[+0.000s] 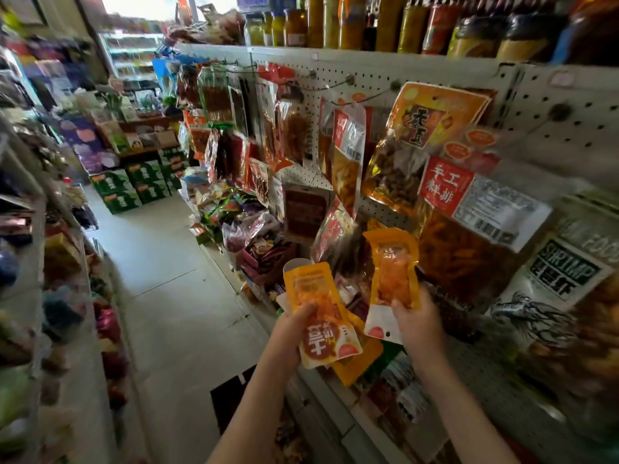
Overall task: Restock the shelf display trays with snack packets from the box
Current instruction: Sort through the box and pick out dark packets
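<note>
My left hand [290, 333] grips a small stack of yellow-orange snack packets [316, 306], thumb across the top one, in front of the shelf. My right hand [417, 321] pinches a single matching packet [394, 272] by its lower part and holds it upright, a little to the right of the stack. Both packets hang over the lower shelf of mixed snacks [268, 249]. No box or display tray can be told apart in this blurred view.
A white pegboard [375, 73] carries hanging snack bags, among them a large orange bag [422, 139] and a shrimp bag [566, 272]. Jars line the top shelf [335, 21]. The aisle floor [174, 279] runs left, with green cartons [134, 185] stacked at its far end.
</note>
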Motion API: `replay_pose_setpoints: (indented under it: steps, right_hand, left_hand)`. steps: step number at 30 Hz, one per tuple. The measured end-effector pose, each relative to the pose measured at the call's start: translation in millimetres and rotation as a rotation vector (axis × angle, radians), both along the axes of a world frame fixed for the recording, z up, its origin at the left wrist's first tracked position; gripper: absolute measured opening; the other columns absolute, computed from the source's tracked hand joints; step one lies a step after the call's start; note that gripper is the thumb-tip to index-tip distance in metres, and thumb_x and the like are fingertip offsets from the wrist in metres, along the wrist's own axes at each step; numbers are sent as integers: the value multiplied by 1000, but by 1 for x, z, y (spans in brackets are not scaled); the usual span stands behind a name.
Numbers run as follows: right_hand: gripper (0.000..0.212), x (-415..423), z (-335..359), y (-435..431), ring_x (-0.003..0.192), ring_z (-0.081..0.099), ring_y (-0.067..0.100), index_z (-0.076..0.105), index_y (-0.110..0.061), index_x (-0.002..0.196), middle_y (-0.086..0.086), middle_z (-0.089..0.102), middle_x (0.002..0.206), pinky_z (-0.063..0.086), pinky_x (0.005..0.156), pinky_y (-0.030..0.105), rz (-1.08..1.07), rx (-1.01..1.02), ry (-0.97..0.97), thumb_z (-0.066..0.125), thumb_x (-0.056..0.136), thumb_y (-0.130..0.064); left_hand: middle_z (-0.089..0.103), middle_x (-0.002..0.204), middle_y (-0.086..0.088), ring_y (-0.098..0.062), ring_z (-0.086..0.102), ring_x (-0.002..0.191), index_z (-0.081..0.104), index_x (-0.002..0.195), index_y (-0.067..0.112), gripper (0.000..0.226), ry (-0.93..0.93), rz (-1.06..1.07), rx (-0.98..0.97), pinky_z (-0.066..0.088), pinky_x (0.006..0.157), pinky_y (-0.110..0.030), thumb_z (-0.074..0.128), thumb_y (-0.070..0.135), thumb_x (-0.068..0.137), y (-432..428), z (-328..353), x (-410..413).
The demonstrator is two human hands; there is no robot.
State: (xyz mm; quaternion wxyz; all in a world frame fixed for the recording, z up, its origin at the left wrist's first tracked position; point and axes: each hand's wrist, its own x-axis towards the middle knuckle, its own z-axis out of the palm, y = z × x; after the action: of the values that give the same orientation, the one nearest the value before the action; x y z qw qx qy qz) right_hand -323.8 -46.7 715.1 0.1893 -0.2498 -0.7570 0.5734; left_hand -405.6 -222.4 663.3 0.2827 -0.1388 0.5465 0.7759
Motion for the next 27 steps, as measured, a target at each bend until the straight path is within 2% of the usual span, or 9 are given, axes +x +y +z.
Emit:
replay_pose_setpoints:
  steps: [4, 6, 8, 10, 12, 17, 22, 24, 27]
  right_hand:
    - [48, -3, 13, -25, 89, 55, 3, 35, -32, 146, -5, 57, 116, 45, 70, 13, 317, 328, -90, 41, 101, -16]
    - [50, -6, 9, -38, 119, 48, 8, 30, -34, 148, -9, 46, 138, 43, 98, 21, 539, 471, -203, 45, 100, -32]
    - [55, -9, 0, -42, 141, 21, 14, 31, -31, 148, -11, 28, 150, 18, 117, 32, 638, 500, -285, 44, 97, -47]
    - [45, -10, -4, -38, 137, 26, 12, 45, -29, 141, -11, 35, 142, 19, 117, 32, 591, 395, -237, 45, 98, -42]
    - [28, -11, -7, -29, 122, 42, 9, 55, -29, 124, -12, 44, 124, 35, 109, 33, 454, 308, -154, 55, 96, -27]
    - [49, -6, -10, -10, 116, 44, 16, 49, -25, 122, -3, 42, 120, 44, 98, 37, 158, 203, -208, 74, 80, -26]
    - [48, 14, -17, 3, 99, 60, 23, 53, -20, 125, -2, 60, 105, 52, 79, 39, 97, -210, -162, 73, 82, -19]
    - [43, 17, -16, 4, 89, 65, 34, 55, -17, 120, 2, 67, 93, 51, 66, 35, 96, -403, -121, 73, 81, -12]
    - [44, 22, -18, 5, 86, 68, 35, 55, -10, 118, 12, 69, 97, 53, 65, 37, 76, -543, -59, 73, 78, -7]
  left_hand:
    - [70, 105, -23, -37, 69, 92, 57, 114, 6, 26, 32, -7, 51, 58, 74, -45, 59, 22, 94, 20, 12, -1]
    - [67, 92, -20, -25, 71, 77, 58, 99, 4, 25, 44, -19, 55, 56, 63, -33, 49, 27, 98, 31, 11, -4]
    - [59, 82, -13, -21, 64, 70, 57, 88, 8, 37, 17, -8, 65, 51, 61, -30, 38, 36, 102, 39, 10, -4]
    - [63, 79, -13, -25, 64, 73, 61, 90, 10, 46, -15, -18, 108, 52, 61, -33, 37, 47, 100, 41, 7, -3]
    - [69, 80, -16, -28, 68, 71, 68, 94, 6, 41, -10, 10, 96, 56, 57, -33, 48, 42, 99, 43, 4, -1]
    - [66, 116, -21, -40, 65, 106, 62, 124, 13, 62, 13, 16, 47, 53, 90, -55, 76, 50, 76, 63, -10, -8]
    - [65, 113, -27, -41, 66, 100, 58, 122, -1, 39, 74, -15, 43, 56, 86, -50, 67, 16, 88, 70, 24, 20]
    - [69, 105, -24, -38, 69, 94, 61, 118, -2, 38, 95, -45, 7, 59, 81, -47, 68, 18, 87, 67, 29, 24]
    - [74, 90, -10, -24, 73, 80, 63, 113, 6, 38, 158, -93, 9, 60, 65, -32, 56, 39, 95, 63, 39, 31]
